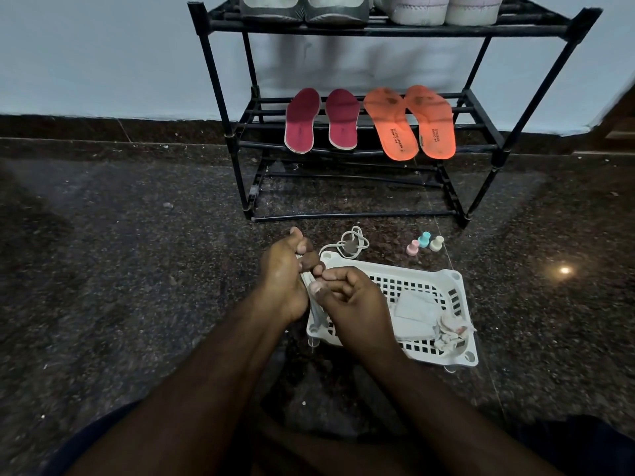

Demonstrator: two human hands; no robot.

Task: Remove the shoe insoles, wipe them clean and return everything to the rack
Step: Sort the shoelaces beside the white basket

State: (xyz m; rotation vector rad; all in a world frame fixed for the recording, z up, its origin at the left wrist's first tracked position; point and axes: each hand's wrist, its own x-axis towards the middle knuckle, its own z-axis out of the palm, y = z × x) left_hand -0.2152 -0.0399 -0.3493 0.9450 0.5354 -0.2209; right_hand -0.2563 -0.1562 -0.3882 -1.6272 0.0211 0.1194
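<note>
Both hands, left hand (280,286) and right hand (350,297), pinch a thin pale thing I cannot name over the basket (457,286), while the insoles (371,123) lie on the rack's (481,97) middle shelf, so hold gently.

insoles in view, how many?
4, all on the rack's middle shelf: two dark pink insoles on the left, two orange insoles on the right. Any others inside the shoes on top would be hidden.
</note>
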